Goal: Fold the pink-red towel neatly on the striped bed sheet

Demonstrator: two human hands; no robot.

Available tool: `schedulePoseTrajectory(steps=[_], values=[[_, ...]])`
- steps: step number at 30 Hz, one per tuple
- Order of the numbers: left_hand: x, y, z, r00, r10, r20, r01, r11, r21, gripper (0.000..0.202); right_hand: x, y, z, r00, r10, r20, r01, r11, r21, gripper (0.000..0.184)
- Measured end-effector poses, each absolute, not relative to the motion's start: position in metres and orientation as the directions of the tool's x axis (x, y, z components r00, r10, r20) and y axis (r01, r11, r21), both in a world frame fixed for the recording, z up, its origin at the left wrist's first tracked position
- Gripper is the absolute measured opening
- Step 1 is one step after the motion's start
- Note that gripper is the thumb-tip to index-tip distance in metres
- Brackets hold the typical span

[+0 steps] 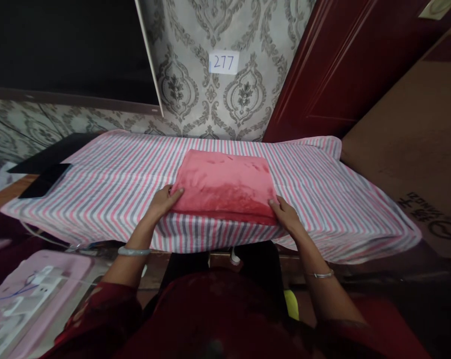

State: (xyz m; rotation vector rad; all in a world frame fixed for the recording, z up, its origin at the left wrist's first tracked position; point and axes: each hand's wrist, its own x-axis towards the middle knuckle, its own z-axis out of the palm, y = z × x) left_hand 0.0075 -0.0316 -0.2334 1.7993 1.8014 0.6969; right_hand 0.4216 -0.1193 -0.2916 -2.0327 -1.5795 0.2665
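Note:
A coral-pink plush cloth (225, 182), folded into a thick rectangle, lies flat near the front edge of the striped cover. My left hand (164, 200) grips its left side, thumb on top and fingers tucked at the edge. At the lower right corner, my right hand (286, 213) holds the other side the same way. Darker red patches show where the pile is brushed the other way. The fingertips under the cloth are hidden.
A pink, grey and white striped cover (109, 172) drapes over the table. A black phone (46, 180) lies at its left end. A television (68, 55) is behind at left; a large cardboard box (416, 144) stands at right. A power strip (27, 304) rests on a pink lid, lower left.

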Motion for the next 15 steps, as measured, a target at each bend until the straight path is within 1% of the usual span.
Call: schedulePoseTrajectory(steps=[3,5,9,12,15], values=[[0.0078,-0.0338,-0.2325,0.0,1.0,-0.006,0.818,0.003,0.575,0.053,0.4199,-0.1199,-0.2953,0.331,0.934,0.134,0.774,-0.188,-0.604,0.073],[0.0083,-0.0346,-0.2318,-0.018,1.0,-0.013,0.836,0.022,0.549,0.046,0.4196,-0.1196,-0.2968,0.347,0.93,0.12,0.73,-0.188,-0.658,0.073],[0.009,-0.0356,-0.2334,-0.072,0.994,0.078,0.781,0.008,0.624,0.035,0.4178,-0.119,-0.299,0.366,0.925,0.105,0.629,-0.163,-0.76,0.074],[0.0087,-0.0369,-0.2376,-0.078,0.989,0.124,0.718,-0.031,0.695,0.033,0.4153,-0.1212,-0.3004,0.361,0.929,0.08,0.557,-0.146,-0.817,0.076],[0.0079,-0.0403,-0.24,-0.1,0.986,0.137,0.668,-0.036,0.743,0.034,0.4133,-0.1252,-0.2995,0.346,0.937,0.052,0.517,-0.144,-0.844,0.079]])
